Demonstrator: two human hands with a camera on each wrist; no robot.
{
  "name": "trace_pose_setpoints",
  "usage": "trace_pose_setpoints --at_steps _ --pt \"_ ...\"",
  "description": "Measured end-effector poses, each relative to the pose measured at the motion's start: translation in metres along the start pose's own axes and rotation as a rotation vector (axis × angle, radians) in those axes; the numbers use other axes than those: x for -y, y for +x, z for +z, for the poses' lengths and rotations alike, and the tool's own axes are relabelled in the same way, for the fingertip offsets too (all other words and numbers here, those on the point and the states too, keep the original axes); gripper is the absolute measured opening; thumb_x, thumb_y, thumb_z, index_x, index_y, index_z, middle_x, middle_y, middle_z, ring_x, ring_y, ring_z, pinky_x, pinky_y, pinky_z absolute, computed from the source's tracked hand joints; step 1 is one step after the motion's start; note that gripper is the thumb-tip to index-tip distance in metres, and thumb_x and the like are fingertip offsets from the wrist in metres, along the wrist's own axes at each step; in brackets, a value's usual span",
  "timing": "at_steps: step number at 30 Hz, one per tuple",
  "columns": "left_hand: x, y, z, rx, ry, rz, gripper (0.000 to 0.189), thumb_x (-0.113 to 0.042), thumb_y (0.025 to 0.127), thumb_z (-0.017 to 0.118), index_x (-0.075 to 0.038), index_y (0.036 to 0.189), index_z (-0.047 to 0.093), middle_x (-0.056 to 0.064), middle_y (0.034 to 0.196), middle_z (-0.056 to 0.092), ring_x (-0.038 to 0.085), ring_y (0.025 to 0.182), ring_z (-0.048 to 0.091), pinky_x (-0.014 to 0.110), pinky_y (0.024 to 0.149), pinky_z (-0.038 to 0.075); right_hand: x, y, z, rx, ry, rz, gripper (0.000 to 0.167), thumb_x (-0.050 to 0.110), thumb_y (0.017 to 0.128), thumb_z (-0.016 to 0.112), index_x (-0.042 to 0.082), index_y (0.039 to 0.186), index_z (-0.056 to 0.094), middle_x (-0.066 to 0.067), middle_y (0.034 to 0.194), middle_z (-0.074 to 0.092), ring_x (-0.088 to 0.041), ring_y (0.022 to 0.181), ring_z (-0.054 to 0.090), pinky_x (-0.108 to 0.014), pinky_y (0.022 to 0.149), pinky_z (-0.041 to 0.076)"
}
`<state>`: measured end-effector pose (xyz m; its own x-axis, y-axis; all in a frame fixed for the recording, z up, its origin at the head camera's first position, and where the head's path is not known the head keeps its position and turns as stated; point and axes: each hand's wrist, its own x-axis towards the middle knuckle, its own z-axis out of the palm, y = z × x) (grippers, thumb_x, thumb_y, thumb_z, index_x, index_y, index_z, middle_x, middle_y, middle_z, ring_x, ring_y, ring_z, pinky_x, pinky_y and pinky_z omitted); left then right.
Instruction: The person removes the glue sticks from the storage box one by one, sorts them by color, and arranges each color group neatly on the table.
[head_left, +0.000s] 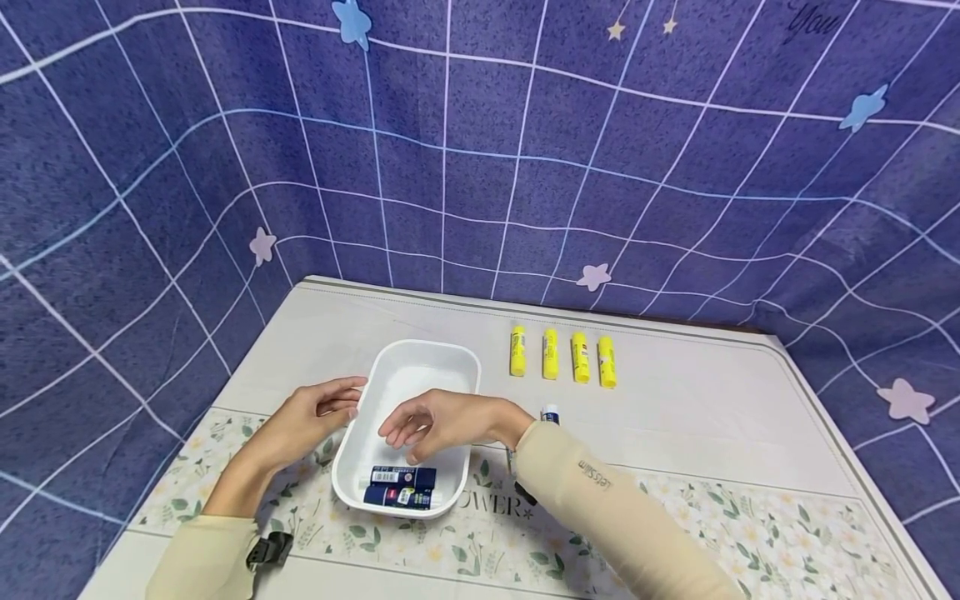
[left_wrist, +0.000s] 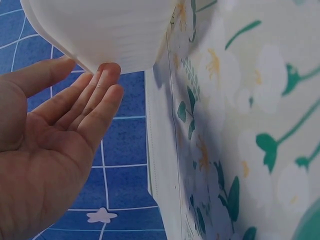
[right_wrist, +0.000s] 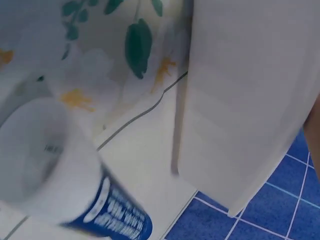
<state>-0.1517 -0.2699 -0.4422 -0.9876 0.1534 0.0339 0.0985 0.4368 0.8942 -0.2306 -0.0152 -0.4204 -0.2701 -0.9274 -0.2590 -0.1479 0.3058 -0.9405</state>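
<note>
A white plastic tray (head_left: 465, 479) lies on the table, with two dark blue glue sticks (head_left: 403, 477) side by side at its near end. My left hand (head_left: 303, 421) is at the tray's left side, its relaxed fingertips touching the outer wall; in the left wrist view the fingers (left_wrist: 102, 95) extend to the tray's edge. Over the middle of the tray hangs my right hand (head_left: 442, 421), fingers loosely bent and holding nothing, just beyond the two blue sticks. Another blue and white glue stick (head_left: 551, 413) is partly hidden by the right forearm; the right wrist view shows it (right_wrist: 117, 210) close up.
Several yellow glue sticks (head_left: 550, 354) stand in a row at the back, right of the tray. A pale tablecloth (head_left: 712, 417) with a floral band covers the table. Behind it hangs a blue gridded curtain (head_left: 480, 167) with stars.
</note>
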Motion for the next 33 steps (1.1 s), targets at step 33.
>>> trace_pose_setpoints --at_steps 33 --pt "0.0 0.0 -0.001 0.013 -0.001 0.008 0.049 -0.002 0.102 0.06 0.008 0.148 0.048 0.029 0.138 0.062 0.039 0.122 0.065 0.012 0.093 0.058 -0.006 0.027 0.035 -0.107 -0.287 0.108 0.026 -0.006 0.082 0.079 0.002 0.106 0.074 0.005 0.086 0.067 0.0 0.079 0.06 -0.012 0.075 0.053"
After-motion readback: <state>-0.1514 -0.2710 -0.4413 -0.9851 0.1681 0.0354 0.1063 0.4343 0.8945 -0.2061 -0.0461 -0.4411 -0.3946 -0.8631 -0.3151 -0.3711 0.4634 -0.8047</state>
